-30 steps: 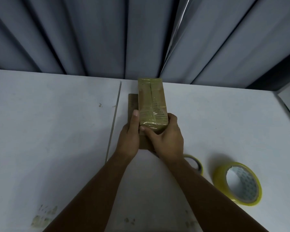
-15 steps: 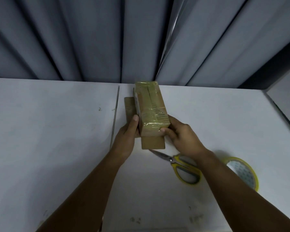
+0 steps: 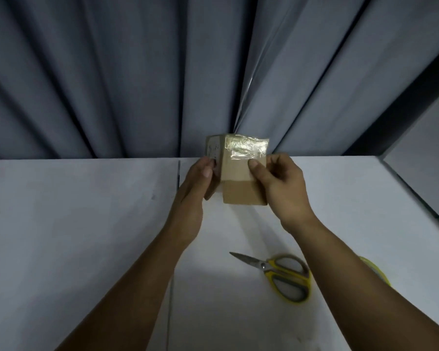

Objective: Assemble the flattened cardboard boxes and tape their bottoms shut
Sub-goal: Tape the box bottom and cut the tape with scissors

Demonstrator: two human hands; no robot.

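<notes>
Currently left hand (image 3: pixel 193 191) grips the small brown taped cardboard box (image 3: pixel 238 188) beside it. Right hand (image 3: pixel 281 183) pinches it, thumb at the glossy tape (image 3: pixel 247 148) edge. Should rub that edge flat.

I saw grey pleated curtains (image 3: pixel 112 72) hanging behind a white table (image 3: pixel 74 224) (a seam (image 3: pixel 178 171) ran down its top). Light was dim; a dark gap (image 3: pixel 401 105) showed at right, beside a pale panel (image 3: pixel 431 153).

The right forearm (image 3: pixel 345 269) hides most of the tape roll (image 3: pixel 382 274).
</notes>
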